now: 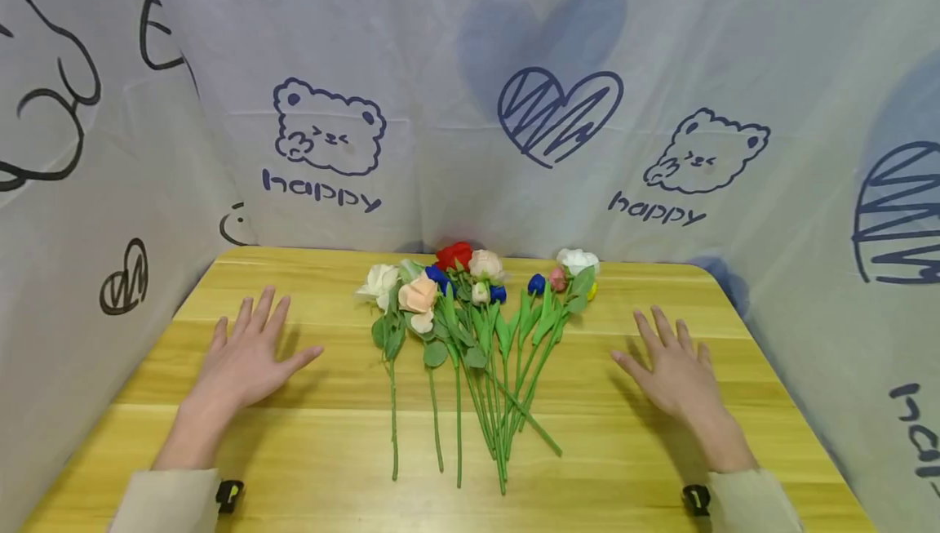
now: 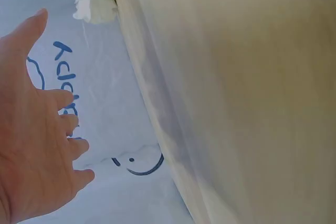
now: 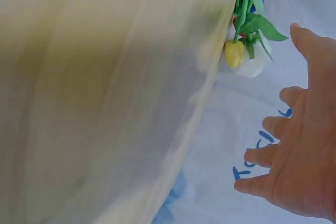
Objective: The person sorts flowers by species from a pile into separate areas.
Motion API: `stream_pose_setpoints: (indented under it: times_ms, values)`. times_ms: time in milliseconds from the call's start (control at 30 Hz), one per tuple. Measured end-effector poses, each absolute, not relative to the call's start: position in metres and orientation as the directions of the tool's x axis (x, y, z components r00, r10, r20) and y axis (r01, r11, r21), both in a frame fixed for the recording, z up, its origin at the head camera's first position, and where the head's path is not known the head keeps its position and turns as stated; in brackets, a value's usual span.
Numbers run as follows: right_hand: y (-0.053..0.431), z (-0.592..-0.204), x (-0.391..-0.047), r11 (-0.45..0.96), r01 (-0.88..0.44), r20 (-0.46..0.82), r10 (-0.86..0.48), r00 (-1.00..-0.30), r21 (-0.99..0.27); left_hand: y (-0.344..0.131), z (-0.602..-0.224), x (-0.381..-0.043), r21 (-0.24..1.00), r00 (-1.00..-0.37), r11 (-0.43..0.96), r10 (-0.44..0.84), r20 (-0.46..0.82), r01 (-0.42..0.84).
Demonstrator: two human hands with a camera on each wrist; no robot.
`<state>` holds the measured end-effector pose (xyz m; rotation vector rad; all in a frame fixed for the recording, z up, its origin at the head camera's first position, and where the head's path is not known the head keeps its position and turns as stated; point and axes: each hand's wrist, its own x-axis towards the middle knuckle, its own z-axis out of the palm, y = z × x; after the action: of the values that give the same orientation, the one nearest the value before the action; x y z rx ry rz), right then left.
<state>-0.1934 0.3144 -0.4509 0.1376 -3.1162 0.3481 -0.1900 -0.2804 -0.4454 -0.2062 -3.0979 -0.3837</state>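
Left hand (image 1: 246, 359) spreads empty near the table's (image 1: 330, 431) left edge, right hand (image 1: 677, 374) likewise near the right; flowers (image 1: 476, 356) between, blooms (image 1: 419, 295) toward the far edge. Those crossed stems (image 1: 543, 437) probably want gentle separating!

Flowers (image 1: 476, 357) are blocking your way at the frame's centre; gaps along the table (image 1: 330, 435) are separating them from your left hand (image 1: 248, 360) and right hand (image 1: 677, 376); cloth (image 1: 441, 108) is walling the top.
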Motion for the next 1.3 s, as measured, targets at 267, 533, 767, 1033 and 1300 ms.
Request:
stream_pose_setpoints:
  times_ms: [267,533,767,1033,1300]
  values:
    - [0.296,-0.447,-0.203,0.944,-0.139,0.033,-0.136,-0.99,-0.298,-0.259,-0.438,-0.199,0.253,-0.984,0.951,0.17,0.051,0.177]
    - [0.271,-0.449,-0.211,0.92,-0.239,0.035,-0.24,-0.97,-0.312,-0.233,-0.442,-0.205,0.241,-0.967,0.937,0.25,0.041,0.252]
    - [0.249,-0.457,-0.213,0.89,-0.338,0.03,-0.346,-0.938,-0.305,-0.214,-0.45,-0.208,0.211,-0.942,0.919,0.335,0.031,0.334]
    - [0.235,-0.466,-0.212,0.859,-0.4,-0.01,-0.425,-0.905,-0.319,-0.194,-0.457,-0.208,0.137,-0.893,0.883,0.449,0.031,0.449]
    - [0.227,-0.473,-0.213,0.802,-0.439,-0.094,-0.514,-0.852,-0.405,-0.181,-0.462,-0.201,0.229,-0.868,0.865,0.482,-0.123,0.447]
